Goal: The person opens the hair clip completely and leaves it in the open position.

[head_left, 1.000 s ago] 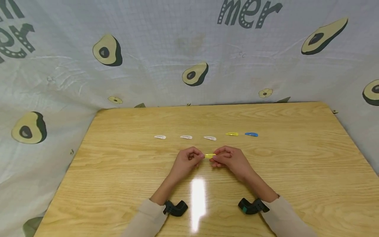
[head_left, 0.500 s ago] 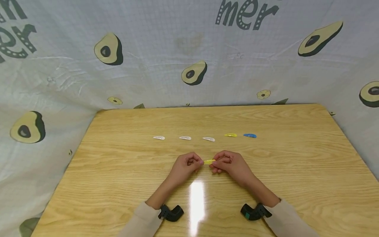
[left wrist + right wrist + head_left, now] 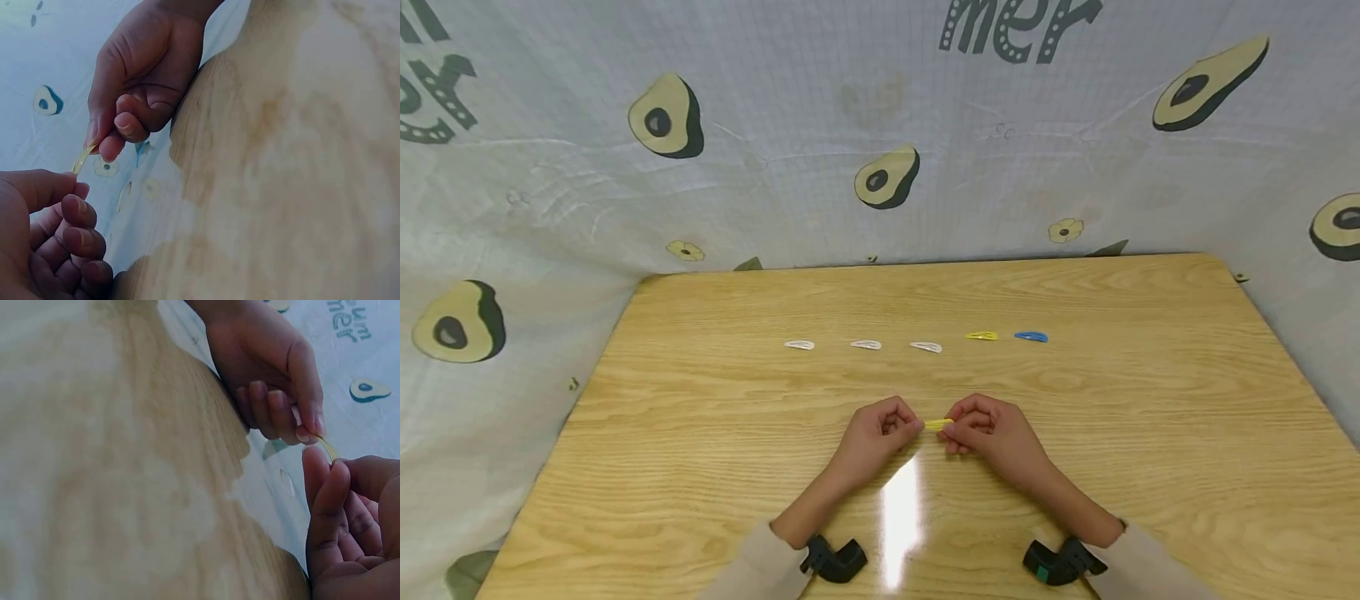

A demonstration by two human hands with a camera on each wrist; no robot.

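Note:
A yellow snap hair clip [image 3: 937,425] is stretched between both hands over the middle of the wooden table. My left hand [image 3: 880,437] pinches its left end between thumb and forefinger. My right hand [image 3: 996,437] pinches the other end the same way, its remaining fingers curled beneath. In the left wrist view the yellow hair clip [image 3: 82,159] looks slightly bowed between the fingertips, and the right wrist view also shows the hair clip [image 3: 327,448] curved. The fingertips cover both of its ends.
Beyond the hands lies a row of hair clips: a white one [image 3: 799,344], another white clip [image 3: 866,344], a third white clip [image 3: 926,347], a yellow one [image 3: 981,336] and a blue one [image 3: 1031,337]. An avocado-print sheet [image 3: 790,108] hangs behind the wooden table [image 3: 700,400].
Both hands have come closer to the body with the yellow hair clip pinched between them. The row of clips lies as before; the head view has shifted slightly.

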